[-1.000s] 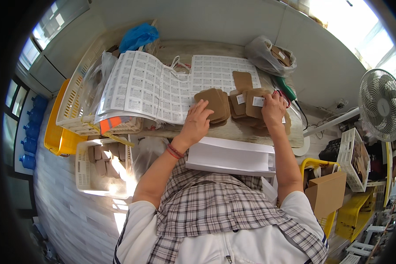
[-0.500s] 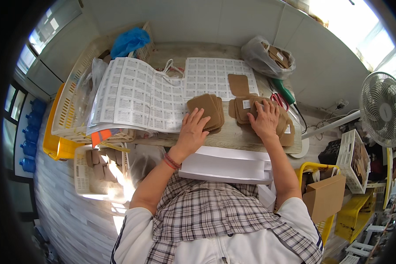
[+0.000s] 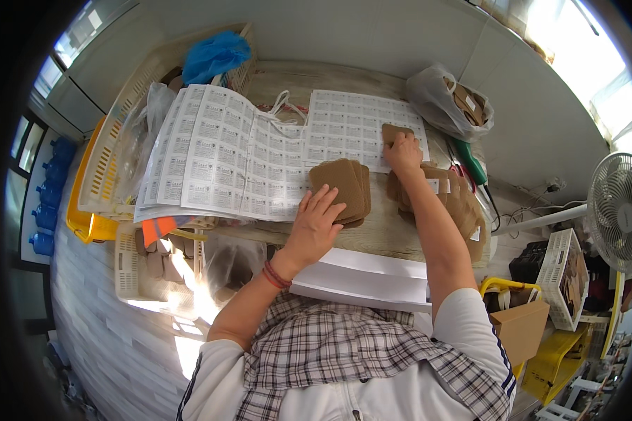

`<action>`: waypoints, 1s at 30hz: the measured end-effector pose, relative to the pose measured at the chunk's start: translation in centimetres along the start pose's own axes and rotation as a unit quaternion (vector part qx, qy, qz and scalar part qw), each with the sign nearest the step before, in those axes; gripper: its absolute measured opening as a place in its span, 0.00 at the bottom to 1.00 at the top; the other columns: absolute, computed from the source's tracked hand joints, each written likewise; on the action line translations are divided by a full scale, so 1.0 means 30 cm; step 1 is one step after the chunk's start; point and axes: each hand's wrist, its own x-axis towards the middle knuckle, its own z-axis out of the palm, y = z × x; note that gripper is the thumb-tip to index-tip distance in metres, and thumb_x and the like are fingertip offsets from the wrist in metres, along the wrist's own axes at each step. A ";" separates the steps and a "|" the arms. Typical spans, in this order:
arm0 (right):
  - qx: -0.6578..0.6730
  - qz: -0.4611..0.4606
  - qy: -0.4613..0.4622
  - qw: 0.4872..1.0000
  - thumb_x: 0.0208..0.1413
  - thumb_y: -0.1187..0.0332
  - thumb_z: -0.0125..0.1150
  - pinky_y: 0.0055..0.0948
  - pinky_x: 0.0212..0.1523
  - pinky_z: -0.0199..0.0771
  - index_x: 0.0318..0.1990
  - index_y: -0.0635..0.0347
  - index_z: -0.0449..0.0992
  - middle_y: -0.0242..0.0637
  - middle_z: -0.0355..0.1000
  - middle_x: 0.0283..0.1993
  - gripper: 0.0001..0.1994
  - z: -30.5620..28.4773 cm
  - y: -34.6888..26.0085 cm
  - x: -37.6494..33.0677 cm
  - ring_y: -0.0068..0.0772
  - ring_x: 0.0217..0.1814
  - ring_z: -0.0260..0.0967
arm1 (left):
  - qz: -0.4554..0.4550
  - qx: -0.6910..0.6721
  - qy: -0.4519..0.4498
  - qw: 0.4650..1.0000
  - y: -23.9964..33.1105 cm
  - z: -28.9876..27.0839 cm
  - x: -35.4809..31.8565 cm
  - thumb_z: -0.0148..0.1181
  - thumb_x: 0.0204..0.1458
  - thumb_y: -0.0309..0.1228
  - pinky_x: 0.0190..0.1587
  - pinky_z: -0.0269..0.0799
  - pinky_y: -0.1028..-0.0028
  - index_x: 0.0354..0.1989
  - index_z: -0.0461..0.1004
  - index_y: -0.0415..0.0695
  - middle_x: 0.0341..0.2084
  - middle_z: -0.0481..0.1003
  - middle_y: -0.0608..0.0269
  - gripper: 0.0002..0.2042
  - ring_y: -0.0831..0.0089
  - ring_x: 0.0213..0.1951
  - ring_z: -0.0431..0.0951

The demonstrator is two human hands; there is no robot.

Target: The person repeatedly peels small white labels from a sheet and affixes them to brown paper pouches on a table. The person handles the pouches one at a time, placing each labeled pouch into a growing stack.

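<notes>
My left hand (image 3: 314,228) lies against the near left side of a stack of brown rounded-corner pads (image 3: 338,188), its fingers spread and resting on the edge. Farther out on the right, my right hand (image 3: 404,153) has its fingers drawn together on a single brown pad (image 3: 395,130). That pad lies on a white sheet of printed labels (image 3: 344,125), and the hand hides its near part. Below my right forearm spreads a fanned row of brown pads (image 3: 456,196), some bearing small white labels. More printed sheets (image 3: 218,151) lie in a thick pile to the left.
A plastic bag (image 3: 435,102) of brown pieces, a green-handled tool (image 3: 470,161) and red-handled scissors (image 3: 462,175) lie at the right. A white basket (image 3: 112,161) stands left, topped by a blue bag (image 3: 216,56). A fan (image 3: 618,210) stands far right.
My right hand has moved from the fanned row of pads up to the single pad on the label sheet. My left hand stays at its stack. The whole view has shifted slightly.
</notes>
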 end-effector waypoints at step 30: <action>0.859 0.075 -0.158 0.482 0.66 0.74 0.51 0.27 0.52 0.79 0.50 0.62 0.72 0.36 0.75 0.49 0.09 -0.317 -0.023 -0.199 0.28 0.50 0.75 | 0.015 -0.101 -0.131 0.986 0.147 -0.125 -0.357 0.65 0.51 0.38 0.49 0.68 0.64 0.40 0.79 0.42 0.35 0.79 0.58 0.14 0.58 0.41 0.77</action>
